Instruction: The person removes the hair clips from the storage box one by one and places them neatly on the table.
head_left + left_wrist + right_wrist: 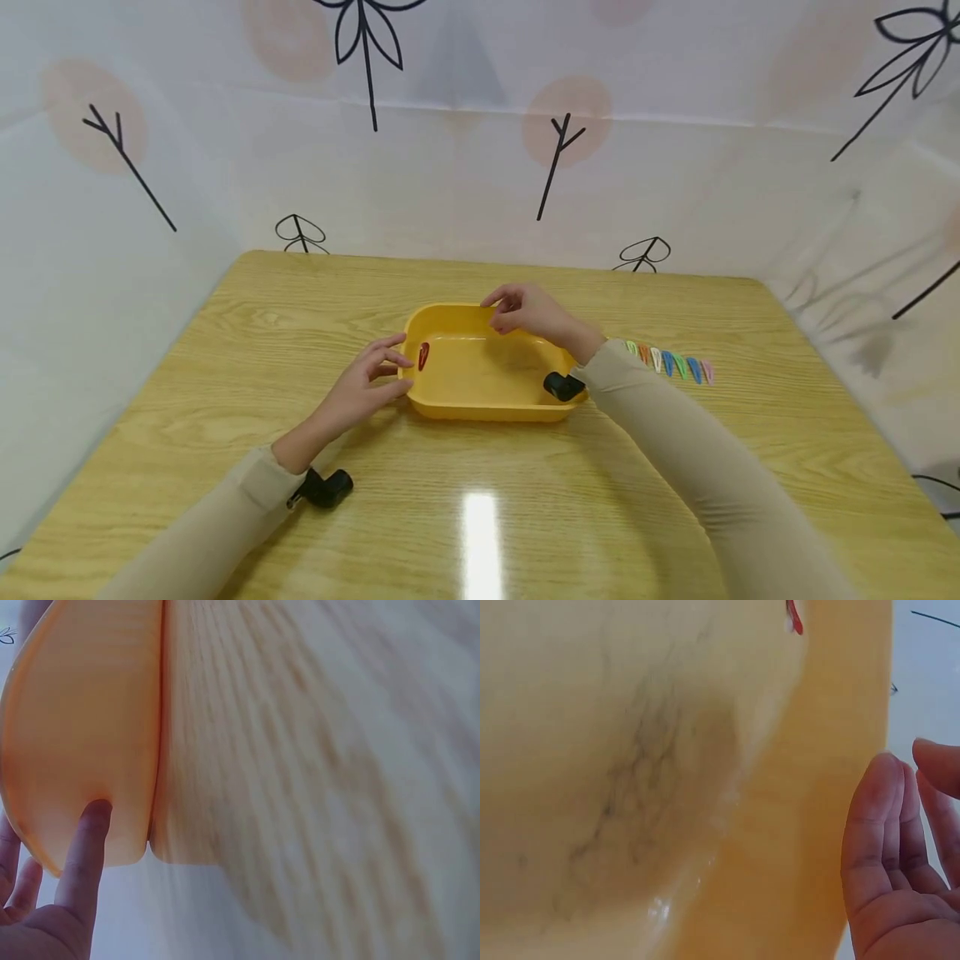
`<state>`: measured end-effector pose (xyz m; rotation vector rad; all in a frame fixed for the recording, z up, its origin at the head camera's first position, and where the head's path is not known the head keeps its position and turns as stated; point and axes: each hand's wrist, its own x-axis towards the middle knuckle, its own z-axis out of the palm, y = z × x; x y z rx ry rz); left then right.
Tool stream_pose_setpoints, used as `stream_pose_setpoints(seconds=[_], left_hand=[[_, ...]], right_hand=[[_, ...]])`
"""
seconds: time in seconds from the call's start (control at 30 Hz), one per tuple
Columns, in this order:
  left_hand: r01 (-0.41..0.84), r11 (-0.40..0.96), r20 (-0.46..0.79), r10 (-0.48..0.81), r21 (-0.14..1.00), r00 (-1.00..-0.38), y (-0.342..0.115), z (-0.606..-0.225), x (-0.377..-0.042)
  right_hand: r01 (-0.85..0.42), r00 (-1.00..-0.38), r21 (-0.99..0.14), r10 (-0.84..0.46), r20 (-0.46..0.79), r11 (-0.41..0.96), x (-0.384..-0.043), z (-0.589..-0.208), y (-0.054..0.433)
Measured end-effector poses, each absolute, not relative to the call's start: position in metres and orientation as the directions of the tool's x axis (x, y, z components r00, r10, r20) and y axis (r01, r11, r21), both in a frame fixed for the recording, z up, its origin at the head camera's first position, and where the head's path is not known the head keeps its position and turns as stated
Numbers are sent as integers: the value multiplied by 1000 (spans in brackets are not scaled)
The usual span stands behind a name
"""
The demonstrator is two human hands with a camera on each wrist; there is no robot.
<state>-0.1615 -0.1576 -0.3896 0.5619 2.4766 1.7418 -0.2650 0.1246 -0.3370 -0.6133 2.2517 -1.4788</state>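
Note:
A yellow plastic tray (487,413) sits mid-table with a red snap hair clip (423,356) inside by its left wall. My left hand (366,379) holds the tray's left side. Its thumb (88,844) presses the outer wall while the fingertips reach over the rim. Above the tray's far side is my right hand (536,315), its fingers loosely bent and nothing between thumb and forefinger. In the right wrist view those fingers (877,825) overlap the tray wall, and part of the red clip shows at the top.
To the right of the tray, several coloured snap hair clips (680,364) lie in a row on the wooden table (480,475), partly behind the right sleeve. A patterned white cloth (450,183) hangs behind the table. Each wrist carries a small black camera (326,490).

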Motion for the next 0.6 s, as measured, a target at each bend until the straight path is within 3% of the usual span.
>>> stream_pose_setpoints(seconds=[0.6], left_hand=[[251, 291, 150, 328, 923, -933, -158, -390, -161]], right_hand=[[-157, -735, -906, -659, -158, 393, -268, -351, 77]])
